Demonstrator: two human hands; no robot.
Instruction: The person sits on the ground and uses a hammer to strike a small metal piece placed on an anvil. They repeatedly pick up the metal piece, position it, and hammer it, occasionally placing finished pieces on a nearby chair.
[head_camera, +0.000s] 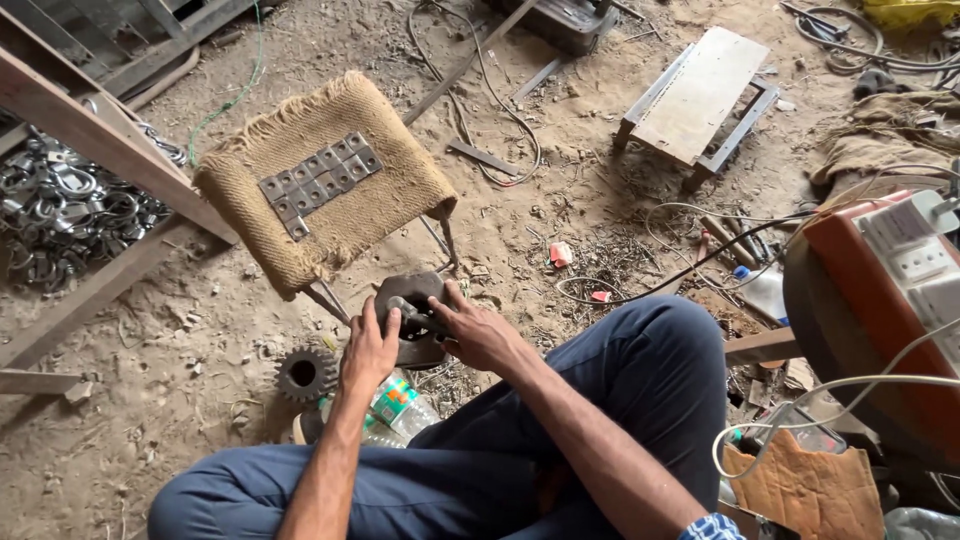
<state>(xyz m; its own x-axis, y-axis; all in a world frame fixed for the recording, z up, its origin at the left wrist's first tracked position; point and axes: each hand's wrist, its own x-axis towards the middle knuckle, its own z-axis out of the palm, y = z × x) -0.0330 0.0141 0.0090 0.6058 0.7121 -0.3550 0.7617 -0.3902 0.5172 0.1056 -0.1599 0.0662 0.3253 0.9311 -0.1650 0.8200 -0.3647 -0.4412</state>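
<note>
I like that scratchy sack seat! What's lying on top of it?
On the burlap-covered stool lie small flat grey metal plates, side by side in two slanting rows. The sacking hides the seat beneath. Both hands, left and right, hold a dark metal part nearer the person.

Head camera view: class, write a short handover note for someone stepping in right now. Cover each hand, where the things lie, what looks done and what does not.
Left hand: grip on the left side of the dark metal block, which sits low above the dirt floor.
Right hand: on the block's right side, fingers over its top.
Nearby: flat metal plates lie in rows on the burlap-covered stool; a gear lies on the floor by the left wrist; a plastic bottle lies under the forearms.
Done: plates laid out in rows.
Left: cannot tell; the block is in both hands.
</note>
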